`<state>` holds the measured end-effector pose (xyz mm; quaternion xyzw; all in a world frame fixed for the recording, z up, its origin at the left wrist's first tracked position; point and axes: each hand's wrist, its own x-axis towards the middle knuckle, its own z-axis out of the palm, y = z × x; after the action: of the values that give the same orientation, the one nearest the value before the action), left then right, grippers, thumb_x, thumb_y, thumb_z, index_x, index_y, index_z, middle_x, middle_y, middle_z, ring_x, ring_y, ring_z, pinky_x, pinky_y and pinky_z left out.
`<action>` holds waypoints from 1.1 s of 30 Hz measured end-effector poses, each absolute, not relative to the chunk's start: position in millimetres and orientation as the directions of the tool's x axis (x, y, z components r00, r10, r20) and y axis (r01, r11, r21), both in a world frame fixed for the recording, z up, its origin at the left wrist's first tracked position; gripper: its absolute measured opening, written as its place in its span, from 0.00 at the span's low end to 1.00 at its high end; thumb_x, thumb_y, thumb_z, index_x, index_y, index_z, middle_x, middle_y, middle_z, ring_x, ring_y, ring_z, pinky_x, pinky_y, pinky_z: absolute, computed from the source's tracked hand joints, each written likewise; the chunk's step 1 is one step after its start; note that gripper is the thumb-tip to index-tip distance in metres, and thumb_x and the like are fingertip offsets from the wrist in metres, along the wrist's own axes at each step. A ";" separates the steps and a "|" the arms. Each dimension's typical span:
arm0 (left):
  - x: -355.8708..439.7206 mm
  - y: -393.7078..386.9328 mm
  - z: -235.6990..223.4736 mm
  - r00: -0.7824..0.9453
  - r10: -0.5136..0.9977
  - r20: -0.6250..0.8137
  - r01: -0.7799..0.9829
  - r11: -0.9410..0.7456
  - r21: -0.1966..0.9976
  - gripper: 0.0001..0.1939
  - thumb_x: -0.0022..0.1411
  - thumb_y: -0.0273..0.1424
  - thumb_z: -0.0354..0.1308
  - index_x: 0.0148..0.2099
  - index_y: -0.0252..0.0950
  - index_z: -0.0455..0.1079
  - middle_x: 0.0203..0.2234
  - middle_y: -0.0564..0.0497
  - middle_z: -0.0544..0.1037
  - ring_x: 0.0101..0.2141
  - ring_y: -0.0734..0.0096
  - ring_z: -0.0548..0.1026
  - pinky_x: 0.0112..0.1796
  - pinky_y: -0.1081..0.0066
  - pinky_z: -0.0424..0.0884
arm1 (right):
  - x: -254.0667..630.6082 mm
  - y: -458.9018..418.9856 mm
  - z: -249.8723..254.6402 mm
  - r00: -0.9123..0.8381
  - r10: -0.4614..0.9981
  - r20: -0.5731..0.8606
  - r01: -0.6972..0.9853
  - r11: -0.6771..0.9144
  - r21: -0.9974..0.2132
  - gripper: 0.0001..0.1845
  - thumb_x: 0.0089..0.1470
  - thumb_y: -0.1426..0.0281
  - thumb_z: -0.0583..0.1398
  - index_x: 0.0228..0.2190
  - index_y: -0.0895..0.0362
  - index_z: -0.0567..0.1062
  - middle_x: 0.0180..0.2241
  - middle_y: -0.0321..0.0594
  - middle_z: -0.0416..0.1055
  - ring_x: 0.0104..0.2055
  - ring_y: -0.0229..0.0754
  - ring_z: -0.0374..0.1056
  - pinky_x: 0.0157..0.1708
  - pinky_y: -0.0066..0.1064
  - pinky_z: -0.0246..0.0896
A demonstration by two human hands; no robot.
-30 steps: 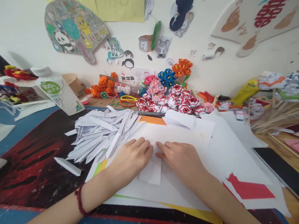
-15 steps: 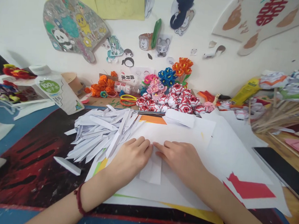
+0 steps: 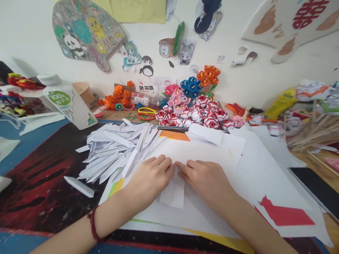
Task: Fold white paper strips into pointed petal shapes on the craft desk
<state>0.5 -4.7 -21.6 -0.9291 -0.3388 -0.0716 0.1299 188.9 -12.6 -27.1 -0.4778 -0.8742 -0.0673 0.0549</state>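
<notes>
A small white piece of paper (image 3: 173,198) with a crease lies on the large white sheet in front of me. My left hand (image 3: 151,181) is closed at its upper end, fingers curled and pressed together on the paper. From the other side my right hand (image 3: 206,183) pinches the same end, its index fingertip almost meeting my left fingers. The thumbs and the paper's top edge are mostly hidden. Left of my hands lies a heap of folded white paper strips (image 3: 113,148), with one loose strip (image 3: 79,186) in front of it.
Large white sheets (image 3: 209,221) cover the middle of the table, with a red paper scrap (image 3: 289,215) at right. A black phone-like slab (image 3: 320,193) lies beyond. Red-and-white paper flowers (image 3: 210,113), orange-handled scissors (image 3: 146,114) and a white bottle (image 3: 69,101) stand or lie behind.
The whole view has shifted slightly to the right in the picture. Both hands keep the same hold on the piece of paper.
</notes>
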 end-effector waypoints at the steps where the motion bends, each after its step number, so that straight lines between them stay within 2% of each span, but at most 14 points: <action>1: 0.7 -4.8 -21.7 0.759 0.611 0.225 0.649 -0.736 -0.190 0.05 0.65 0.23 0.50 0.39 0.31 0.68 0.31 0.49 0.71 0.31 0.67 0.68 0.30 0.67 0.66 | 188.8 -12.7 -26.9 -0.537 0.829 0.157 0.843 0.534 0.068 0.12 0.63 0.69 0.53 0.45 0.52 0.73 0.27 0.35 0.72 0.29 0.39 0.68 0.23 0.33 0.42; 12: 2.0 -5.8 -16.8 0.776 0.606 0.178 0.631 -0.745 -0.214 0.05 0.65 0.22 0.50 0.38 0.31 0.68 0.31 0.48 0.71 0.32 0.66 0.68 0.29 0.67 0.65 | 185.6 -17.1 -24.5 -0.595 0.794 0.126 0.799 0.567 0.198 0.13 0.63 0.73 0.51 0.44 0.56 0.73 0.27 0.39 0.72 0.27 0.42 0.68 0.22 0.34 0.42; 17: 1.6 -5.0 -14.9 0.766 0.622 0.163 0.643 -0.740 -0.198 0.04 0.64 0.23 0.52 0.38 0.32 0.68 0.31 0.49 0.70 0.32 0.65 0.68 0.30 0.66 0.64 | 184.7 -17.6 -23.7 -0.590 0.798 0.120 0.801 0.560 0.213 0.13 0.64 0.73 0.50 0.42 0.57 0.73 0.28 0.40 0.72 0.28 0.43 0.69 0.22 0.34 0.42; 25: -3.8 -5.8 -13.8 0.803 0.583 0.123 0.594 -0.767 -0.245 0.04 0.61 0.22 0.53 0.36 0.32 0.68 0.29 0.48 0.69 0.33 0.63 0.67 0.30 0.64 0.62 | 185.5 -17.3 -24.2 -0.589 0.798 0.131 0.802 0.556 0.221 0.14 0.64 0.71 0.49 0.47 0.55 0.71 0.30 0.41 0.73 0.28 0.42 0.68 0.22 0.34 0.43; 33: -7.4 -7.5 -10.5 0.785 0.608 0.118 0.619 -0.765 -0.180 0.05 0.57 0.21 0.53 0.31 0.33 0.67 0.27 0.46 0.70 0.32 0.63 0.68 0.29 0.64 0.61 | 187.4 -17.4 -25.7 -0.571 0.808 0.145 0.818 0.545 0.184 0.13 0.64 0.70 0.51 0.47 0.53 0.70 0.30 0.38 0.73 0.28 0.41 0.68 0.22 0.34 0.41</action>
<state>-7.4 -7.5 -10.5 -0.9389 -0.3266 -0.0265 0.1050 187.4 -17.4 -25.7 -0.4625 -0.8787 -0.1161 0.0214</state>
